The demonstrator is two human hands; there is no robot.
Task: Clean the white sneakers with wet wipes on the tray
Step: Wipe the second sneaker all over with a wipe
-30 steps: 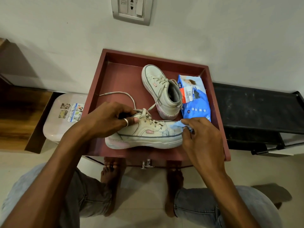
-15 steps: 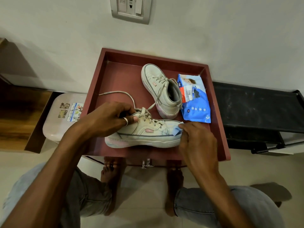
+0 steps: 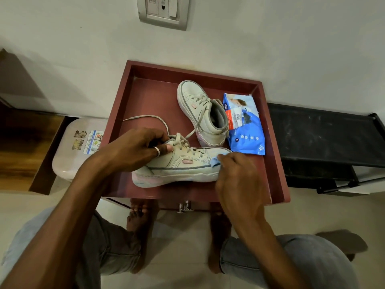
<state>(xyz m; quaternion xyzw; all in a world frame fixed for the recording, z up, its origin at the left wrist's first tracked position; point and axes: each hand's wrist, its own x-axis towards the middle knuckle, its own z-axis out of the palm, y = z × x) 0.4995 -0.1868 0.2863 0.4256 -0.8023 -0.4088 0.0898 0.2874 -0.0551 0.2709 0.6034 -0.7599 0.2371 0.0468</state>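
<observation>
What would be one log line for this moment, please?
step: wiping near sneaker | left hand: grips it at laces | right hand: holds wet wipe against toe end | far sneaker, wipes pack: lying on tray

White painted wall (image 3: 270,49) with grey socket plate (image 3: 163,11); pale tiled floor (image 3: 183,247); black low rack (image 3: 323,132) at right, brown wooden board (image 3: 20,153) at left.

A home — wall socket (image 3: 163,11), tiled floor (image 3: 183,257).
</observation>
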